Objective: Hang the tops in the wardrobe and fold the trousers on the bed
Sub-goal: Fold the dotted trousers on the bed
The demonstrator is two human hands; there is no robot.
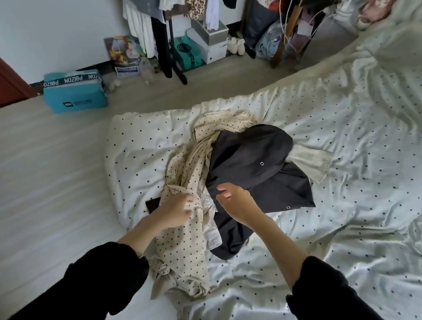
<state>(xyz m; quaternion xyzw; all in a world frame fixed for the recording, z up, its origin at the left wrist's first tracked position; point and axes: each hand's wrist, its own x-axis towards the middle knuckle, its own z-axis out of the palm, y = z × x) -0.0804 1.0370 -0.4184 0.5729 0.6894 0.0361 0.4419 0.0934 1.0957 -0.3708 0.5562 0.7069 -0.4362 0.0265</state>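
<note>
A heap of clothes lies on the bed (356, 145), which has a white cover with dark dots. A cream dotted garment (181, 245) runs from the heap toward me. A black garment (254, 163) with metal snaps lies to its right. My left hand (174, 212) rests on the cream dotted garment with fingers bent into the cloth. My right hand (234, 199) hovers over the black garment's near edge, fingers loosely curled, holding nothing. A pale embroidered piece (209, 209) shows between the two hands.
A clothes rack (165, 19) with hanging tops stands at the far wall, boxes (203, 42) at its foot. A teal box (74, 93) sits on the floor at left, near a red door (0, 80). A cluttered shelf (289, 28) stands beyond the bed.
</note>
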